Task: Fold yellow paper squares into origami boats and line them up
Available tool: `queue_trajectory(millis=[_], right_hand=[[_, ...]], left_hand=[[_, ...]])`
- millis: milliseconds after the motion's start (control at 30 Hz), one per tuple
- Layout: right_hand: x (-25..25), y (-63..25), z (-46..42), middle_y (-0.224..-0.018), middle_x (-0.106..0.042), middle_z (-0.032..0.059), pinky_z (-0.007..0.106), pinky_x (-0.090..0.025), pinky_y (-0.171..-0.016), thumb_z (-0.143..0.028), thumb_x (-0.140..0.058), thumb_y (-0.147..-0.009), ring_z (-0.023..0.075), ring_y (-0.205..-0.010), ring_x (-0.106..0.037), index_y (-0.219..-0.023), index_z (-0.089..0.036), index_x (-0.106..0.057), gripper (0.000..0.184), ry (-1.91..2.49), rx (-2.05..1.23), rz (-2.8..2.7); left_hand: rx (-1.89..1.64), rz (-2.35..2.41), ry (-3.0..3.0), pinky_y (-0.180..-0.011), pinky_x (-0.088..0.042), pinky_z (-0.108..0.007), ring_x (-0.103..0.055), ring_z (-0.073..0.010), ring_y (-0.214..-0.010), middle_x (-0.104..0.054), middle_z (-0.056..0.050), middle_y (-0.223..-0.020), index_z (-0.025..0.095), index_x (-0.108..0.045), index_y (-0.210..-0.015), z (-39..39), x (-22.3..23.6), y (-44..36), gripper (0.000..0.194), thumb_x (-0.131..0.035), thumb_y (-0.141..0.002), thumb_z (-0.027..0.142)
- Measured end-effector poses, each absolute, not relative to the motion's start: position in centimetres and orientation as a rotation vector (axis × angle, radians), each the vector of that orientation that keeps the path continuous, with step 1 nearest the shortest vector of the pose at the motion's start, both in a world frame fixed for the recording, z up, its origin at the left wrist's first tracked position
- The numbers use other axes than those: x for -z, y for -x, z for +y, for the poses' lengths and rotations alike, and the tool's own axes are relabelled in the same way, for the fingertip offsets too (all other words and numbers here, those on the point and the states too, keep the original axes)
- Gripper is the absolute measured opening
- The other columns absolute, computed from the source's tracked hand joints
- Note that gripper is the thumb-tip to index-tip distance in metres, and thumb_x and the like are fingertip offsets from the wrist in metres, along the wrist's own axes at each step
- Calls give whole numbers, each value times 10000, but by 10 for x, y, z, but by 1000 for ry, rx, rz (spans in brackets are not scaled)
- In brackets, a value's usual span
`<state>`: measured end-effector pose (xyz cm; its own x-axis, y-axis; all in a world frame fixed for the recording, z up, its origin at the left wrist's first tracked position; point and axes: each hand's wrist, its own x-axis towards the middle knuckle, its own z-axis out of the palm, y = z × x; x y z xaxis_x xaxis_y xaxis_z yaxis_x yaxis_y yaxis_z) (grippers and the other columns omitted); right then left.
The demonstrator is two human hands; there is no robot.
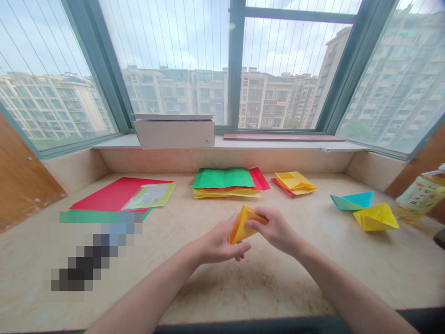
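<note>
A folded piece of orange-yellow paper [241, 226] is held up above the counter, with creased, angled faces showing. My left hand [222, 239] supports it from the left and below; some of its fingers are hidden behind the paper. My right hand [273, 226] pinches its right side, the thumb lying on the near face. Off to the right sit a blue paper boat [354, 201] and a yellow paper boat [376, 218], close beside each other.
Behind my hands lies a stack of green, red and yellow paper [224, 178], with folded yellow sheets [295, 182] to its right. Red sheets [107, 195] and a clear packet [149, 195] lie left. A bottle [422, 195] stands far right; a white box [175, 133] rests on the sill.
</note>
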<state>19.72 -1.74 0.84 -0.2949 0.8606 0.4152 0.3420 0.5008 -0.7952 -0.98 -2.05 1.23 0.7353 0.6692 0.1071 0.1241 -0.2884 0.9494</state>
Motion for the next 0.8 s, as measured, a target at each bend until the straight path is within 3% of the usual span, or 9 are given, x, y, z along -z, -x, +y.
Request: queue_trajectory(millis=[200, 267, 433, 533, 600, 800], right_hand=[[-9, -196, -18, -590, -455, -41, 247, -307, -516, -350, -648, -869, 112, -565, -396, -645, -180, -526, 307, 1092, -631, -1851], [-10, -195, -17, -586, -466, -42, 246, -302, -516, -347, -655, -864, 110, -561, -395, -642, -181, -523, 307, 1087, -595, -1845], [-11, -195, -15, -630, -544, -26, 246, -346, -544, -338, -646, -873, 122, -594, -457, -691, -177, -581, 250, 1079, -545, -1783], [-9, -198, -13, -657, -577, -15, 245, -369, -553, -338, -640, -876, 130, -609, -486, -742, -176, -620, 212, 1075, -562, -1761], [-8, -199, -12, -652, -577, -12, 242, -371, -546, -348, -644, -873, 130, -603, -489, -745, -173, -629, 217, 1078, -575, -1750], [-9, -198, -13, -666, -611, -3, 242, -388, -556, -367, -669, -856, 131, -606, -514, -792, -167, -673, 210, 1081, -559, -1708]], left_hand=[[-677, 830, -1974, -491, -450, -246, -597, -150, -506, -623, -7, -688, 174, -531, -1161, -21, -15, 4, 325, -533, -930, 403], [-761, 886, -2010, -506, -427, -249, -583, -150, -502, -637, -13, -701, 180, -569, -1120, -22, -16, 2, 309, -533, -929, 419], [-938, 1011, -2047, -569, -420, -257, -598, -171, -548, -650, -2, -694, 177, -546, -1254, -18, -17, 2, 432, -547, -919, 450], [-901, 1006, -2111, -546, -389, -244, -568, -158, -524, -600, 13, -605, 168, -640, -989, -13, -17, 5, 336, -527, -926, 478], [-860, 987, -2151, -533, -369, -238, -542, -150, -510, -559, 23, -550, 171, -624, -855, -11, -16, 6, 361, -488, -942, 493], [-841, 1005, -2211, -516, -337, -239, -482, -145, -496, -464, 48, -484, 180, -552, -795, -8, -13, 5, 432, -328, -1002, 485]])
